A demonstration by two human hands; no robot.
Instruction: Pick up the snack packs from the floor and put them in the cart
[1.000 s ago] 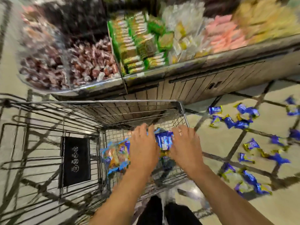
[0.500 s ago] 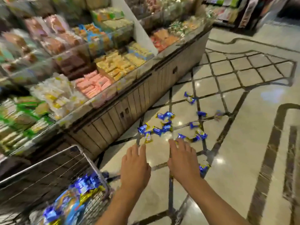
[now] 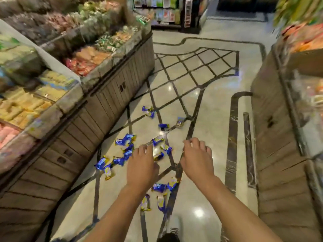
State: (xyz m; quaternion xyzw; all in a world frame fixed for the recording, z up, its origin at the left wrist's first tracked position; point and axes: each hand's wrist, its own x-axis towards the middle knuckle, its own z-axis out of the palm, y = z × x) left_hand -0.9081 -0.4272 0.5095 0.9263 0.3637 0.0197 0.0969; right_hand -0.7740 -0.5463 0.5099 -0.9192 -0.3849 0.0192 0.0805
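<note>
Both hands, left hand (image 3: 142, 165) and right hand (image 3: 196, 160), hover loosely curled, holding nothing, over snack packs (image 3: 125, 152).

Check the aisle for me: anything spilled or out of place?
Yes. Blue snack packs lie scattered on the floor beside the display counter, some at odd angles. Left hand and right hand hover above them, holding nothing.

Both hands (image 3: 170, 164) outstretched, fingers seemingly loose
</note>
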